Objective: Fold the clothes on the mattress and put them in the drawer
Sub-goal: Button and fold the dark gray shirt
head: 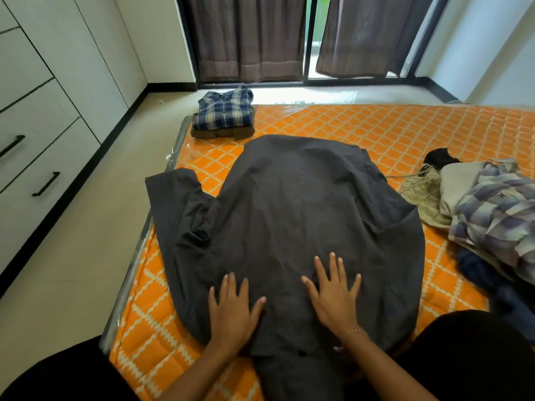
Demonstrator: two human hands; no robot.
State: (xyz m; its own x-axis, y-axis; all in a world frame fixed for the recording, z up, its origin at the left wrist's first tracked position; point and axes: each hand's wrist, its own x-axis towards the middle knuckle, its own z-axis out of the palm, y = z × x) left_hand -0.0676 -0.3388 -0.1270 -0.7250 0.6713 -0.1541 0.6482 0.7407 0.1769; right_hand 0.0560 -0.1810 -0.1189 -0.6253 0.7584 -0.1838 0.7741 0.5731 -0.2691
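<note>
A: How do the person's hands sit on the cloth?

B: There is no grip on anything. The left hand [231, 311] and the right hand [333, 296] both lie flat, fingers spread and straight, palms down on the near part of the dark grey shirt [289, 221]. That looks like smoothing, pressing creases out so the folds come clean.

A: And the shirt itself?

B: It lies spread on the orange mattress [376, 131], apparently back up, collar end near the person, one sleeve [179, 204] thrown out to the left over the mattress edge. The other sleeve cannot be made out. Laid flat like that, the sides can be turned in next, in his judgement.

A: What lies farther out?

B: At the far left corner sits a folded stack [224, 114], a plaid shirt on top, probably parked there until it is carried over. To the right waits an unfolded heap [486, 215]. The drawers [43, 157] stand closed along the left wall, across a strip of floor.
</note>
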